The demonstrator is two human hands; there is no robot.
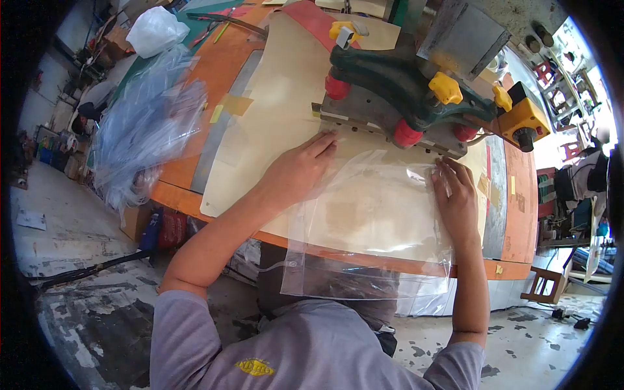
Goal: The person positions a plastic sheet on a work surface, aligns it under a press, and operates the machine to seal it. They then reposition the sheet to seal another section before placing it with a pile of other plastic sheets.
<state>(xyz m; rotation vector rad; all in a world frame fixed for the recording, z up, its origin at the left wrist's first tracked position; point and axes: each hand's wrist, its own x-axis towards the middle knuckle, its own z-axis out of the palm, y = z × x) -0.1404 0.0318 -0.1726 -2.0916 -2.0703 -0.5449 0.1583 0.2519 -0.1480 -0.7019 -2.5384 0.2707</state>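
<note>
A clear plastic bag (pixel 383 221) lies on the cream board, its near end hanging over the table's front edge above the person's lap. My left hand (pixel 302 168) is at its far left corner, fingers pressed together on the film close to the machine's metal bar (pixel 370 130). At the far right corner, my right hand (pixel 456 195) pinches the film with thumb and fingers. Just beyond both hands stands a press machine with a dark green arm (pixel 390 84), red knobs (pixel 407 132) and yellow knobs (pixel 446 88).
A heap of clear plastic film (pixel 146 123) hangs over the table's left side, with a white plastic bundle (pixel 156 32) behind it. A yellow switch box (pixel 523 120) sits at the machine's right. The orange table edge (pixel 182 198) runs along the front. Cables (pixel 91 273) cross the floor.
</note>
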